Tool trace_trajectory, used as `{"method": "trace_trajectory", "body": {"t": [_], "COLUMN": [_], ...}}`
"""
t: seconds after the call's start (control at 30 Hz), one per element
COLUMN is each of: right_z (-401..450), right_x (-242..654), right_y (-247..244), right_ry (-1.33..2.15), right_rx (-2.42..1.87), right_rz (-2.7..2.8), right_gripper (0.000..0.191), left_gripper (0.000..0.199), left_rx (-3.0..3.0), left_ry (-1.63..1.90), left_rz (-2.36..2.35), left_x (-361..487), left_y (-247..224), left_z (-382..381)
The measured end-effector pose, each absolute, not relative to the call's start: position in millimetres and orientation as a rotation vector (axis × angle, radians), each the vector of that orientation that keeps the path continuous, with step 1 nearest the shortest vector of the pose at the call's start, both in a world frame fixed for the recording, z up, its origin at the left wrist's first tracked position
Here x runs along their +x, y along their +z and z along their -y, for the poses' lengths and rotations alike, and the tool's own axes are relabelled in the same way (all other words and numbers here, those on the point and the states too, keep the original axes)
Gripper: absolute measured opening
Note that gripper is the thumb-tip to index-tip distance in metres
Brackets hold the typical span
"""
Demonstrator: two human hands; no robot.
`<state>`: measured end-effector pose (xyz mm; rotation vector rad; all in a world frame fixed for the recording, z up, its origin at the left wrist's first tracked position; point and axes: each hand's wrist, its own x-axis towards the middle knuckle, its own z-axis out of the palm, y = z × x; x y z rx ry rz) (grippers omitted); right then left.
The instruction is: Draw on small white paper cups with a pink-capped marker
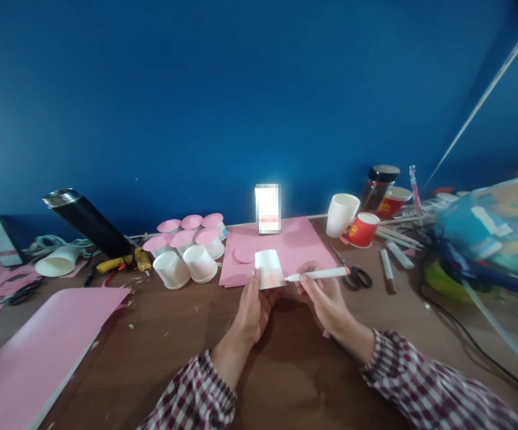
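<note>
My left hand (255, 307) is closed around a white paper cup (268, 269), held above the brown table at its near side of the pink paper. A white marker pen (319, 274) is pinched in my right hand (326, 295), its tip close to the cup's lower right edge. Whether the tip touches the cup I cannot tell. Behind the cup lie pink paper sheets (301, 242) with a pink paper disc (243, 253) on top. To the left stand several white cups (200, 264), most with pink tops (191, 222).
Black-handled scissors (358, 278) lie right of my right hand. Farther right are a red cup (363, 230), a white cup (342, 215) and a plastic bag (505, 233). A black flask (91, 224), a yellow glue gun (141, 261) and pink sheets (39, 352) are on the left.
</note>
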<state>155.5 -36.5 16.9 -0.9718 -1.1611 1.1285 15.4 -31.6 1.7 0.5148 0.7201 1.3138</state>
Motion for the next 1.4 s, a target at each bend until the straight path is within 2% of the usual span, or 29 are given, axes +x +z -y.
{"method": "trace_trajectory", "body": {"t": [1.4], "right_z": [40.0], "right_x": [152.9], "right_y": [15.3], "right_ry": [1.215], "right_rx": [-0.929], "right_rz": [1.23], "right_gripper": [0.025], "left_gripper": [0.044], "left_rx": [0.606], "left_ry": [1.301], "left_rz": [-0.695], "left_x": [15.4], "left_y": [-3.0], "left_z": [32.8]}}
